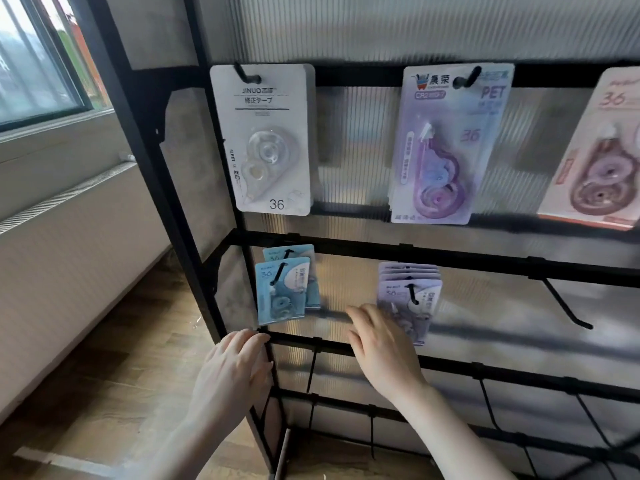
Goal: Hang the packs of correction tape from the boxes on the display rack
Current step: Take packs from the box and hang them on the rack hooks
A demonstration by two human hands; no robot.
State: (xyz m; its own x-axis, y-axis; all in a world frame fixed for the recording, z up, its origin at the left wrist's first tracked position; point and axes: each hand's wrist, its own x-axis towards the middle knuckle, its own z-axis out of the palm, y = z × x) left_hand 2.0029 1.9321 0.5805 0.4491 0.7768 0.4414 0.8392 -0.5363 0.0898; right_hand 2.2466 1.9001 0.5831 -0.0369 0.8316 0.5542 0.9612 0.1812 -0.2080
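A: What hangs on the display rack [450,255]?

B: At its top left corner, white packs [266,140]; along the top bar, purple packs [446,147] and pink packs [599,154]. One bar down, blue packs [282,292] at the left edge, lilac packs [410,299] beside them.

A: The hands?

B: Both empty, fingers loosely extended. The left hand [232,368] rests against the rack's left post; the right hand [381,344] reaches up, just touching the lilac packs.
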